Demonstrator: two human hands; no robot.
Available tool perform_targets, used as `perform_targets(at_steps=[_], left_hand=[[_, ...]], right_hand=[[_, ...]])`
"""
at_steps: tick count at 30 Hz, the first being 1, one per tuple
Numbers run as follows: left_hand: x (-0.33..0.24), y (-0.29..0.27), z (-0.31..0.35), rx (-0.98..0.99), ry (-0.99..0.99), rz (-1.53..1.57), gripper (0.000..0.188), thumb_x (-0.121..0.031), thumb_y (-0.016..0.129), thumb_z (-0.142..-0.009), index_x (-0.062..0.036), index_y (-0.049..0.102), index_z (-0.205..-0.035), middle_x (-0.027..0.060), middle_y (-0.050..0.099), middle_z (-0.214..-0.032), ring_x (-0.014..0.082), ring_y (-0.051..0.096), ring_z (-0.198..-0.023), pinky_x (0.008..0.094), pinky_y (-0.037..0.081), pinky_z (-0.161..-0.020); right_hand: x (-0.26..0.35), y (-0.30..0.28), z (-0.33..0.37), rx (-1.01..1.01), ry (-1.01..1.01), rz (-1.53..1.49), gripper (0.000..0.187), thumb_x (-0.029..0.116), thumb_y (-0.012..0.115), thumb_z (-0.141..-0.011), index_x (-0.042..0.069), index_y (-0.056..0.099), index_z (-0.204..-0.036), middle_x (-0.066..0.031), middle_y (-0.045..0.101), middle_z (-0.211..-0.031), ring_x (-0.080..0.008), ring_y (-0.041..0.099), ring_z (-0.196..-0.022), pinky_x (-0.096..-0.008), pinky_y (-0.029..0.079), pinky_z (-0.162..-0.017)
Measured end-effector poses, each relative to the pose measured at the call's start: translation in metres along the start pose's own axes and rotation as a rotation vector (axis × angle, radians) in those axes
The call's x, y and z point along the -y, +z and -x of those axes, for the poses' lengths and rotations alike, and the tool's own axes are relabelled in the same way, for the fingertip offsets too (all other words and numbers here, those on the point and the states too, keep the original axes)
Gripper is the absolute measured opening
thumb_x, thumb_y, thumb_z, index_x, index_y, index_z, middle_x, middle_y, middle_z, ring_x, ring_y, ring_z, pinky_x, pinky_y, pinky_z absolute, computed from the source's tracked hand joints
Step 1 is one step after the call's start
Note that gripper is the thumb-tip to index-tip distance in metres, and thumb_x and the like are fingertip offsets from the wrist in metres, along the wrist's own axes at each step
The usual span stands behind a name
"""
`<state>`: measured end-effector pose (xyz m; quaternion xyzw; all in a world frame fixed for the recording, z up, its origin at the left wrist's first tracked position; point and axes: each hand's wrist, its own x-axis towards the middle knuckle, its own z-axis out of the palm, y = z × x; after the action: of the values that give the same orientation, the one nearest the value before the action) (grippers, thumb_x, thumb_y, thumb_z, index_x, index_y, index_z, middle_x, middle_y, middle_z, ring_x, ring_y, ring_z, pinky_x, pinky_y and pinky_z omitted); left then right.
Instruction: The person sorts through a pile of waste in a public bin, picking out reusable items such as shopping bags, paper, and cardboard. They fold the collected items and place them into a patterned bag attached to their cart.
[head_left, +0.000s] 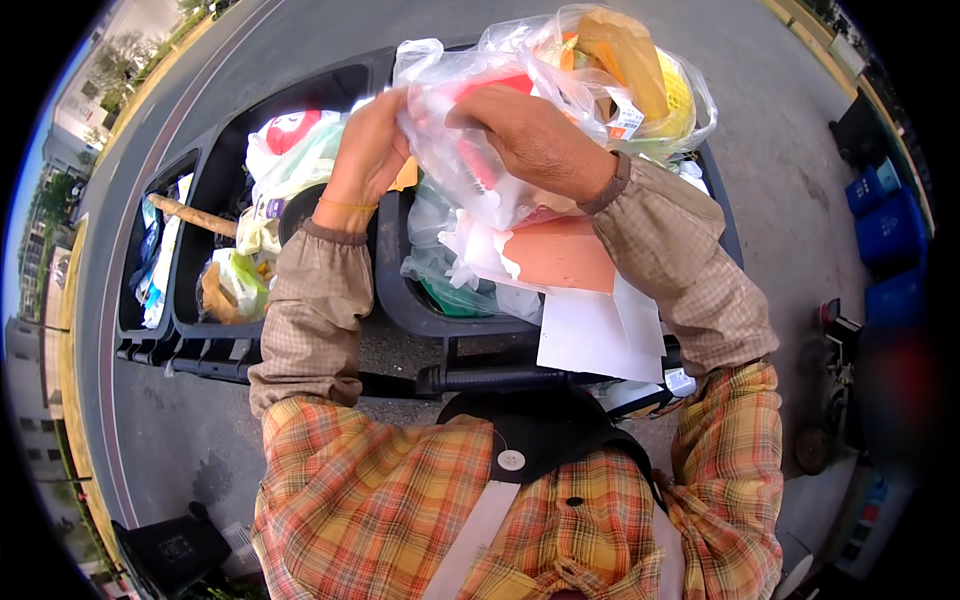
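Observation:
A clear plastic bag [440,105] with red and white things showing through it is held above a full dark wheeled bin [405,290]. My left hand [372,148] is closed on the bag's left edge, its fingertips partly behind the plastic. From the right, my right hand [535,140] reaches over the bag with curled fingers, gripping its upper part; the fingertips are hidden. Below the bag lie a torn salmon-coloured sheet of card [560,255] and a white sheet [590,335] hanging over the bin's near rim. Beyond my right hand sits another clear bag with a brown paper bag [625,55] and yellow netting [680,95].
Left of this bin stand two more open dark bins, with bagged waste [290,165] and a wooden stick [190,214] across them. Blue bins [888,235] stand far right on the pavement. Another black bin [172,550] is at lower left.

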<state>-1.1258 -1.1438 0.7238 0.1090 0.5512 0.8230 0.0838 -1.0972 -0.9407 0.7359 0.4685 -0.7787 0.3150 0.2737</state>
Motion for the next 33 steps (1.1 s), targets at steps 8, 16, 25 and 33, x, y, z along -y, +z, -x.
perform_targets(at_steps=[8, 16, 25, 33], left_hand=[[0.012, 0.003, 0.005, -0.124, -0.067, 0.079, 0.036, -0.029, 0.050, -0.090, 0.0022, 0.052, -0.107, 0.0081, 0.058, -0.101, 0.0158, 0.059, -0.088, 0.0287, 0.049, -0.075], [0.017, -0.006, 0.014, 0.122, 0.060, -0.748, 0.058, -0.033, 0.073, -0.073, 0.0025, 0.051, -0.114, 0.0087, 0.059, -0.105, 0.0131, 0.056, -0.090, 0.0256, 0.046, -0.076], [0.012, -0.005, 0.029, 0.060, -0.198, 0.041, 0.033, -0.018, 0.052, -0.090, 0.0000, 0.048, -0.118, 0.0093, 0.057, -0.111, 0.0194, 0.057, -0.099, 0.0313, 0.050, -0.082], [0.016, -0.005, 0.011, 0.039, -0.187, 0.397, 0.032, -0.014, 0.043, -0.093, 0.0036, 0.044, -0.120, 0.0134, 0.055, -0.114, 0.0226, 0.055, -0.104, 0.0357, 0.047, -0.089]], right_hand=[[-0.010, -0.004, 0.018, 0.752, 0.695, -0.117, 0.019, 0.005, 0.048, -0.077, 0.002, 0.057, -0.093, -0.0192, 0.060, -0.087, -0.0324, 0.056, -0.084, -0.0381, 0.044, -0.072], [-0.026, 0.001, 0.048, 0.092, 0.520, 0.157, 0.017, 0.008, 0.050, -0.079, -0.001, 0.059, -0.090, -0.0223, 0.060, -0.084, -0.0391, 0.057, -0.079, -0.0445, 0.044, -0.070], [-0.005, -0.005, 0.044, 0.141, 0.477, 0.510, 0.015, 0.014, 0.054, -0.078, 0.001, 0.055, -0.086, -0.0178, 0.059, -0.074, -0.0322, 0.057, -0.068, -0.0416, 0.043, -0.060], [0.029, -0.019, 0.017, 0.011, 0.404, 0.177, 0.052, 0.009, 0.060, -0.077, 0.018, 0.043, -0.125, -0.0143, 0.060, -0.076, -0.0269, 0.057, -0.060, -0.0319, 0.046, -0.054]])
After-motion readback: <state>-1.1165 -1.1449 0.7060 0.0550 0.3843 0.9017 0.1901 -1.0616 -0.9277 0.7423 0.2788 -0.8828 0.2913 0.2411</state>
